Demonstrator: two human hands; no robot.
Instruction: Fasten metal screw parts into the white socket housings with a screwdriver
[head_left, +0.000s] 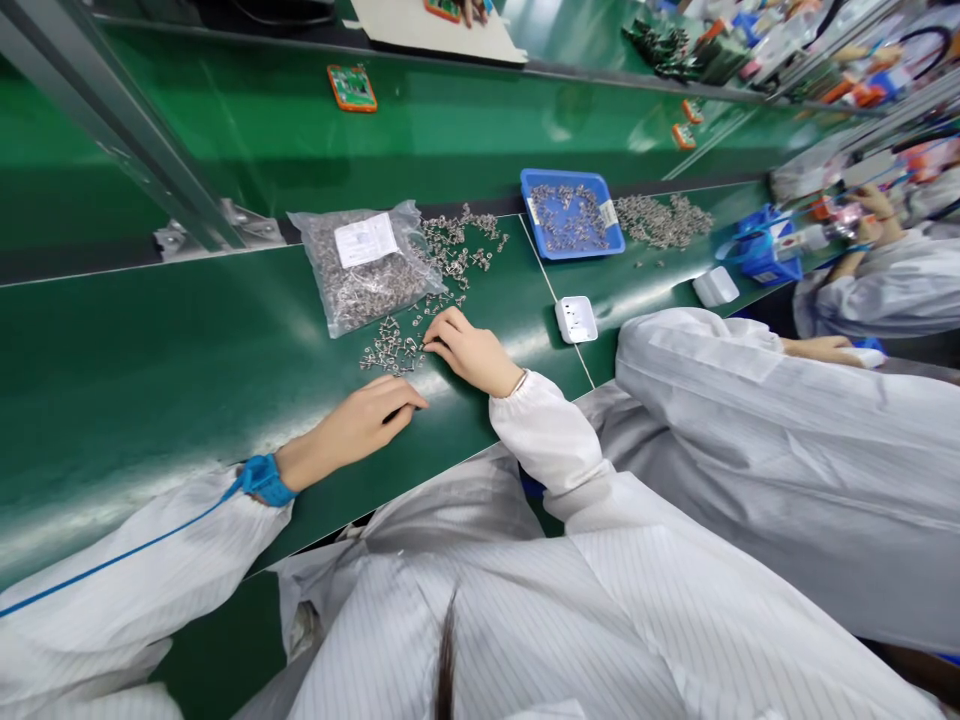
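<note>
My left hand (361,420) rests low over the green bench, just in front of a small pile of metal screws (390,348). Its fingers are bent and closed toward the thumb; anything between the tips is too small to see. At the right edge of that pile is my right hand (476,357), thumb and forefinger pinched together among loose screws. What this pinch holds cannot be made out. Behind the hands lies a clear plastic bag (367,285) full of screws, with a white label. More screws (461,245) are spread beside the bag. A blue wrist strap (267,480) circles my left wrist.
A blue tray (615,240) of small metal parts and another screw heap (664,220) lie to the right. Nearby is a white plastic housing (576,320). Co-workers in pale coats sit at right. An orange-edged circuit board (351,88) lies beyond a metal post (142,130).
</note>
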